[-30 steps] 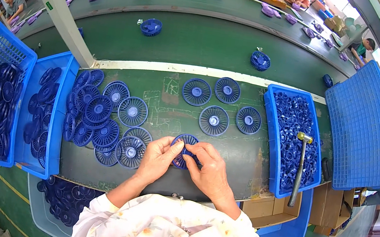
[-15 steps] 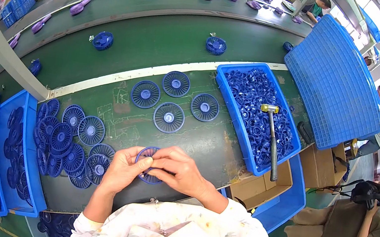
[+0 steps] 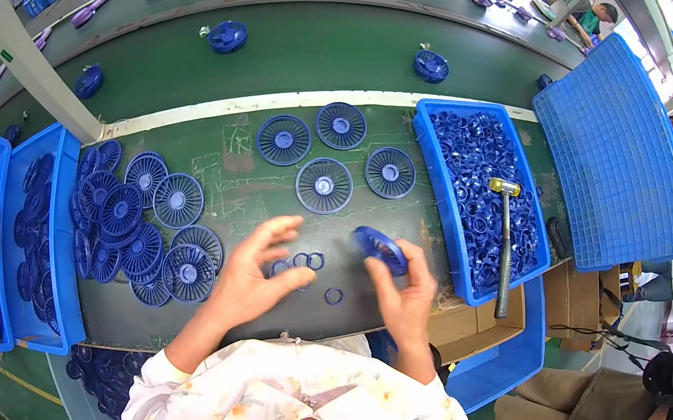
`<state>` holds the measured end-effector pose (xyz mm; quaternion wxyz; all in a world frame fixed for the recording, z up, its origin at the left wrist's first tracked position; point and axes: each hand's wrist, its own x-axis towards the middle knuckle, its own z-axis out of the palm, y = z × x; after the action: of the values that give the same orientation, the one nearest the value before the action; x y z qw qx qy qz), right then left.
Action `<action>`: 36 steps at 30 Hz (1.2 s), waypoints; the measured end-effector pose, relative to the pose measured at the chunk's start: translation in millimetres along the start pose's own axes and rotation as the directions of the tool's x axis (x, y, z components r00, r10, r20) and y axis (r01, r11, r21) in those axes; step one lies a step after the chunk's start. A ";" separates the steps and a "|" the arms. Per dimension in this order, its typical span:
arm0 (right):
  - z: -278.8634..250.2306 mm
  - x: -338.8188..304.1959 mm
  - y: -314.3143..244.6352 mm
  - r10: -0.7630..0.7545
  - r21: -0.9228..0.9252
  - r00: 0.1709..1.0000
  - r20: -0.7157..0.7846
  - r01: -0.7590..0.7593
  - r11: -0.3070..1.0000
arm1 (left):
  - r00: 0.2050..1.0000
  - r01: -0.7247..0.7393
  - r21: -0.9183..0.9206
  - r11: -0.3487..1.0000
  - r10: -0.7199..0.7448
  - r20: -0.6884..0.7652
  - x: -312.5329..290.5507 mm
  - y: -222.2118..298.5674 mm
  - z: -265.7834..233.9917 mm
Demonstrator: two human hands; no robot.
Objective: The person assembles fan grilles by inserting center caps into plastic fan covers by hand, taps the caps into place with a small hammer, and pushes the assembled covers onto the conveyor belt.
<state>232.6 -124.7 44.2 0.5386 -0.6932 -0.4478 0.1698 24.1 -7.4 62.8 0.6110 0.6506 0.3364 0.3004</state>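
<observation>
My right hand (image 3: 406, 300) grips a round blue fan grille (image 3: 380, 248) by its edge, tilted above the bench. My left hand (image 3: 253, 274) is open, fingers apart, over the bench. Beside its fingertips lie several small blue rings (image 3: 316, 261), and one more ring (image 3: 334, 296) sits between my two hands. Farther off, several blue fan grilles (image 3: 324, 186) lie flat on the green bench. A heap of the same grilles (image 3: 120, 211) spreads to the left of my left hand.
At the right stands a blue tray (image 3: 445, 239) full of small blue rings, with a hammer (image 3: 505, 243) across it. Blue crates (image 3: 69, 254) of grilles stand at the left. Beyond the bench runs a green conveyor (image 3: 319, 47) carrying blue fan parts. A person stands at the right.
My hands have moved apart. The left has let go of the grille, while the right carries it to the right. Small rings now show on the bench, and the view has shifted.
</observation>
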 end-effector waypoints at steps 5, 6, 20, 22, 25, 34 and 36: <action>-25.8 3.2 30.6 -0.240 -0.647 0.970 -0.041 0.157 0.746 | 0.981 -0.158 0.764 0.626 0.190 0.047 -13.6 6.8 -52.9; -27.6 0.9 30.5 -0.239 -0.685 0.971 -0.021 0.161 0.710 | 0.987 -0.128 0.810 0.572 0.153 0.048 -15.9 11.0 -56.9; 11.6 -50.0 18.6 -0.014 -0.175 0.904 0.427 0.097 0.980 | 0.872 -0.397 0.914 0.085 -0.275 0.404 -32.1 16.2 -108.3; 10.5 -50.8 16.5 0.049 -0.206 0.908 0.416 0.042 0.978 | 0.804 -0.439 0.883 0.167 -0.366 0.469 -26.4 -60.9 -160.4; 14.9 -50.3 21.8 0.006 -0.215 0.909 0.416 0.092 0.972 | 0.859 -0.496 0.763 0.415 0.110 0.499 -35.2 -23.4 -137.6; 15.8 -24.9 -3.1 0.197 0.569 0.867 0.457 -0.456 0.685 | 0.992 0.088 -0.243 0.966 -0.106 -0.062 -18.4 -8.0 -62.5; 22.4 -21.1 -0.9 0.180 0.650 0.864 0.470 -0.477 0.592 | 0.989 0.146 -0.424 0.894 -0.135 0.057 -9.8 -18.8 -45.6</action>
<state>204.8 -128.4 31.7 0.6426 -0.4380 -0.2884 0.5586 -19.6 12.3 47.6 0.7628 0.4791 0.3007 0.3134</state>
